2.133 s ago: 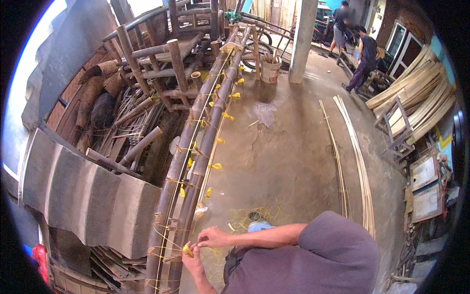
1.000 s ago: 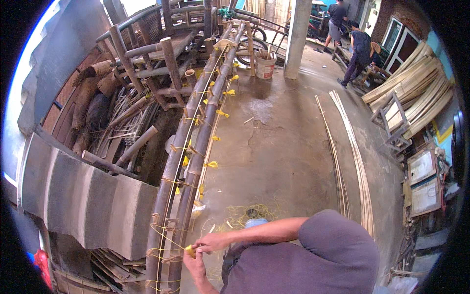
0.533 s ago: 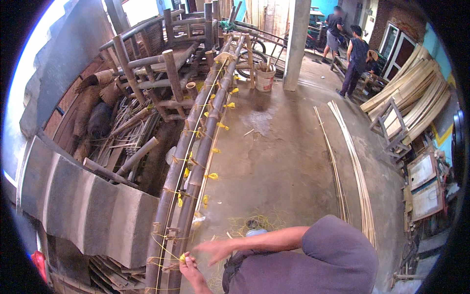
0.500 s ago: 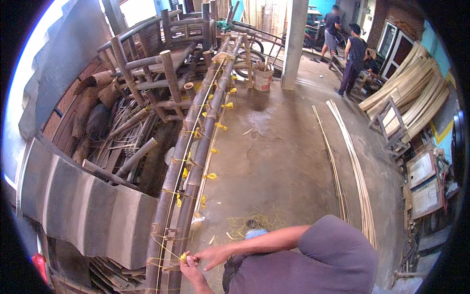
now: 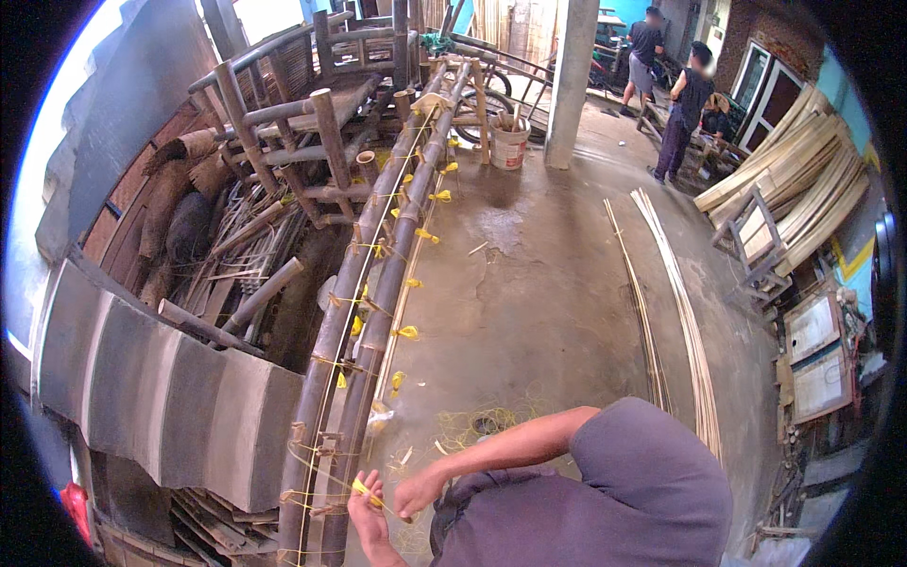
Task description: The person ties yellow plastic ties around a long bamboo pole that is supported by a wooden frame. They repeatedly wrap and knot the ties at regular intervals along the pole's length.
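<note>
Near the lower edge, beside two long dark bamboo poles [image 5: 373, 331], my left hand [image 5: 367, 525] holds a small bundle of yellow string [image 5: 362, 488] against its raised fingers. From the bundle, a strand leads left to the nearer end of the poles. My right hand [image 5: 418, 493] is just to the right, fingers closed; a thin strand seems to run into them from the bundle. Similar yellow bundles [image 5: 407, 332] hang along the poles, tied around small wooden pegs. Thin cords stretch lengthwise over the poles.
Loose yellow string [image 5: 482, 422] lies tangled on the floor by my right arm. Long thin strips [image 5: 678, 283] lie further right. Bamboo furniture [image 5: 293, 123] and a corrugated sheet [image 5: 179, 387] crowd the left. Past a bucket [image 5: 508, 148] and pillar [image 5: 570, 85], people [image 5: 687, 118] are at the back.
My hands have drawn apart: the right has moved right and slightly down, away from the yellow bundle. My left hand's fingers have opened upward around it.
</note>
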Demonstrator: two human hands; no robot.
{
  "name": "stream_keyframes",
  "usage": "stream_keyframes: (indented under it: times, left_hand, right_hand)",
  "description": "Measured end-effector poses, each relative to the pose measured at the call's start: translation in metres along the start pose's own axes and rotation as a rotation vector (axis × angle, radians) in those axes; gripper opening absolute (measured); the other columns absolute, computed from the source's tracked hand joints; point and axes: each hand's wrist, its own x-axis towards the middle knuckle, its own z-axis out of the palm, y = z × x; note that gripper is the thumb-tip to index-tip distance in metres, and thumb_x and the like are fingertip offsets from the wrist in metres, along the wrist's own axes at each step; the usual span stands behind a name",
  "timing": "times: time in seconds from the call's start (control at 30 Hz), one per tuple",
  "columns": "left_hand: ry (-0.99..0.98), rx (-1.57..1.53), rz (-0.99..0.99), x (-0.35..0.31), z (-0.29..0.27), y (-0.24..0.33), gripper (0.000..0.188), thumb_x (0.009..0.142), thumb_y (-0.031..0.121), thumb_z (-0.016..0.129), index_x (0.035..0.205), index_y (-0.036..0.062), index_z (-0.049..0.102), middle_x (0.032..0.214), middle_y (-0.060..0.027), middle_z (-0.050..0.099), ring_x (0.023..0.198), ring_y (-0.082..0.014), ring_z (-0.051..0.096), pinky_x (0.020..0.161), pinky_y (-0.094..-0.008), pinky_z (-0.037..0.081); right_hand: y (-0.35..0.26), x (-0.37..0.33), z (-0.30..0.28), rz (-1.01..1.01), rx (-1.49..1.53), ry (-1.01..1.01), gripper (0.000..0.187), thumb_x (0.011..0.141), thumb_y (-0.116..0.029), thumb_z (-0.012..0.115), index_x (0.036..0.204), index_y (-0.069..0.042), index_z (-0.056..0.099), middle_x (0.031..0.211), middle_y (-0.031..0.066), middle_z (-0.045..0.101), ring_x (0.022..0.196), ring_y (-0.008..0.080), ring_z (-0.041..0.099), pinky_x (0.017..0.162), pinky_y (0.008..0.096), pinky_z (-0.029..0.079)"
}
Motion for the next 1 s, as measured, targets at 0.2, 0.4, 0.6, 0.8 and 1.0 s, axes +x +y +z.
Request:
stream_keyframes:
  times: [0.2,0.4,0.6,0.8,1.0]
  left_hand:
    - [-0.227,0.58,-0.106,-0.007,0.005,0.01,0.023,0.085,0.003,0.051,0.106,-0.0016,0.058,0.086,-0.007,0.065,0.052,-0.0023,0.042,0.048,-0.0151,0.035]
    - [0.155,0.001,0.166,0.008,-0.002,-0.013,0.02,0.091,0.013,0.051,0.107,0.0017,0.056,0.085,0.0,0.058,0.055,-0.0003,0.04,0.048,-0.0136,0.034]
    - [0.209,-0.442,0.221,0.006,-0.015,0.003,0.023,0.091,0.012,0.049,0.112,0.0021,0.052,0.089,0.0006,0.057,0.054,-0.0003,0.039,0.046,-0.0131,0.035]
    - [-0.164,-0.017,-0.017,-0.005,-0.007,0.022,0.02,0.087,0.007,0.053,0.106,0.0001,0.054,0.081,-0.0022,0.061,0.063,-0.0048,0.053,0.055,-0.0171,0.043]
    - [-0.017,0.14,0.176,0.011,0.015,0.018,0.023,0.092,0.018,0.047,0.105,0.0003,0.056,0.095,-0.0047,0.06,0.081,-0.0127,0.058,0.07,-0.0282,0.046]
  right_hand:
    - [-0.037,0.008,-0.016,0.162,-0.114,0.1,0.023,0.082,-0.023,0.053,0.074,-0.001,0.057,0.078,0.0154,0.062,0.078,0.0288,0.06,0.067,0.04,0.046]
    - [-0.028,0.005,0.077,0.259,0.217,0.397,0.038,0.087,-0.037,0.046,0.08,-0.002,0.057,0.071,0.0146,0.062,0.072,0.0279,0.062,0.064,0.0393,0.048]
    - [-0.003,-0.005,0.095,0.122,0.561,-0.262,0.044,0.091,-0.046,0.041,0.076,-0.008,0.057,0.064,0.0055,0.057,0.057,0.0155,0.053,0.049,0.0271,0.043]
    - [-0.01,0.023,0.014,0.047,0.123,0.109,0.029,0.088,-0.03,0.049,0.074,-0.006,0.054,0.06,0.0055,0.053,0.056,0.0213,0.055,0.052,0.0343,0.045]
    - [-0.045,0.023,0.01,-0.225,-0.527,0.435,0.016,0.077,-0.025,0.059,0.076,-0.009,0.055,0.075,0.0042,0.056,0.074,0.0229,0.058,0.059,0.0337,0.047]
